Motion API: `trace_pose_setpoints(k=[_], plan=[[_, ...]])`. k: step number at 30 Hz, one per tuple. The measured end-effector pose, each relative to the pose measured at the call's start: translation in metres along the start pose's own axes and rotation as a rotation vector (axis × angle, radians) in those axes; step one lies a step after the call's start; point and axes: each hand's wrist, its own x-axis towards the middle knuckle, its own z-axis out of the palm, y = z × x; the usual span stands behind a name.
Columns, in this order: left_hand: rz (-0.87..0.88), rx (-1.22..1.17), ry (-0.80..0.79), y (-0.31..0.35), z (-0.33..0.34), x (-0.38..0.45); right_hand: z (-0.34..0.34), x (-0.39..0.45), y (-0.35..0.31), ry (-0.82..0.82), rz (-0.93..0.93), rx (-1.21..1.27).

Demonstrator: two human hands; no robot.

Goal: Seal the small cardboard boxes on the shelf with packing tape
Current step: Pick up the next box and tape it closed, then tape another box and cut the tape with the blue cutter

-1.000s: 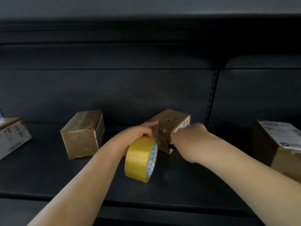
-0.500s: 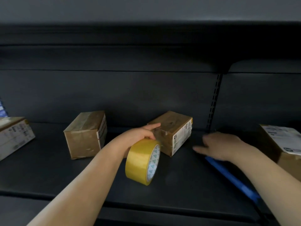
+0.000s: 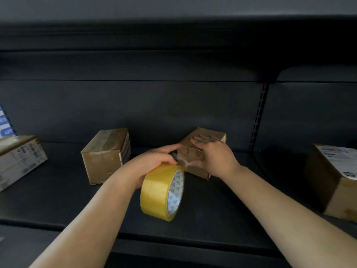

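Left hand (image 3: 152, 161) grips tape roll (image 3: 162, 192) against box (image 3: 195, 153); right hand (image 3: 214, 157) flat on box top, fingers straight, thumb on front.

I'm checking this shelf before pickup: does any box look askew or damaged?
No damage stands out. The small brown cardboard box under the right hand sits turned corner-forward on the dark shelf, not squared up. The left hand grips the yellow packing tape roll beside it.
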Motion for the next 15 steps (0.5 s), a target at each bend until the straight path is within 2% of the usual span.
trace_pose_setpoints(k=[3,6,10,12,15], plan=[[0.026,-0.065,0.063,-0.004,-0.015,-0.015,-0.008,-0.011,-0.001,-0.044,-0.086,0.082],[0.062,-0.015,0.105,-0.011,-0.037,-0.035,-0.015,-0.029,-0.004,-0.065,-0.206,0.164],[0.047,0.04,0.168,-0.02,-0.049,-0.044,-0.026,-0.044,-0.004,-0.168,-0.276,0.108],[0.049,0.035,0.155,-0.022,-0.047,-0.041,-0.038,-0.054,-0.001,-0.165,-0.215,0.14],[0.047,0.016,0.162,-0.025,-0.044,-0.035,-0.049,-0.078,0.017,0.065,0.123,0.179]])
